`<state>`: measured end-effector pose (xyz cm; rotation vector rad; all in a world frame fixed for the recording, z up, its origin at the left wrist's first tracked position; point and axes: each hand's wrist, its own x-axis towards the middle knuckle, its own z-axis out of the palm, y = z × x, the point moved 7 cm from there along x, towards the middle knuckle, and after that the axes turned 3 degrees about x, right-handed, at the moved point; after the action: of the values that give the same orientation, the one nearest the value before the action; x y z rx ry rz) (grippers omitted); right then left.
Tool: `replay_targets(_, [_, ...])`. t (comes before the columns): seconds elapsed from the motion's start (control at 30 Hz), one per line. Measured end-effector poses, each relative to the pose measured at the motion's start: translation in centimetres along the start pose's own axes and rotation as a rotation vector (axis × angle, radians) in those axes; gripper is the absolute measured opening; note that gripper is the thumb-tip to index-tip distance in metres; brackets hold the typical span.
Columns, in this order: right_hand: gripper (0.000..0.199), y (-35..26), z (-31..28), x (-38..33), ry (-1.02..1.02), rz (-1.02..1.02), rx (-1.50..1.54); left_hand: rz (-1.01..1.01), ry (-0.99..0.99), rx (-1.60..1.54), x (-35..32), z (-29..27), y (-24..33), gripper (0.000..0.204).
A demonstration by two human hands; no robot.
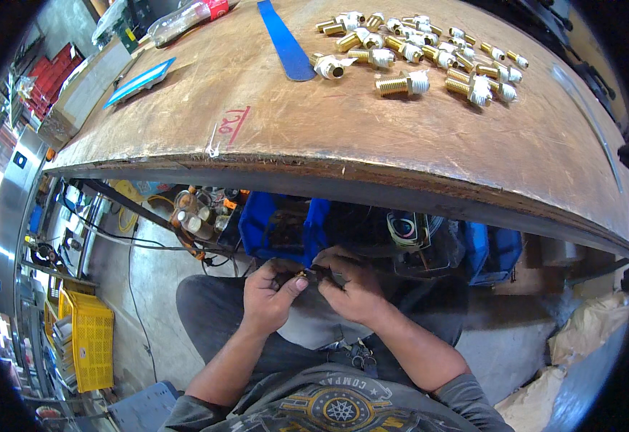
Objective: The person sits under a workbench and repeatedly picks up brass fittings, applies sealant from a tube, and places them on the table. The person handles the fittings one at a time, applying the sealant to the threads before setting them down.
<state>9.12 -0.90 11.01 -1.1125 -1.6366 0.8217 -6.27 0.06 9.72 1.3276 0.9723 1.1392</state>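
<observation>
Below the table's front edge, over my lap, both hands are close together. My left hand [270, 295] is closed, with thumb and fingers pinching a small brass fitting [301, 274], mostly covered by the fingers. Just right of it, my right hand [352, 288] is closed too, its fingertips by the fitting; what they grip is dark and too small to name. On the wooden tabletop [163, 133] lie several threaded brass fittings [395, 86] with white tape wrapped round one end. A flat blue strip [286, 43] lies left of them.
A blue-edged flat object [140, 81] and a clear plastic bottle [177, 25] lie at the table's far left. Under the table are blue bins [260, 227], another blue bin [493, 252] and cables. A yellow crate [90, 338] stands at left, brown paper [588, 335] at right.
</observation>
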Motion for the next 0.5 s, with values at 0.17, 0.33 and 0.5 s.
replay_targets(0.17, [0.018, 1.0, 0.1, -0.1, -0.01, 0.04, 0.028, -0.008, 0.034, -0.06, 0.0, -0.5, -1.0, 0.035])
replay_targets(0.33, [0.016, 1.3, 0.3, 0.0, -0.008, 0.093, 0.071, -0.079, -0.107, -0.276, -0.3, 0.5, -1.0, 0.057])
replay_targets(0.5, [0.018, 0.7, 0.4, -0.1, -0.046, 0.054, 0.126, -0.133, -0.085, -0.209, 0.0, 0.5, -2.0, 0.051])
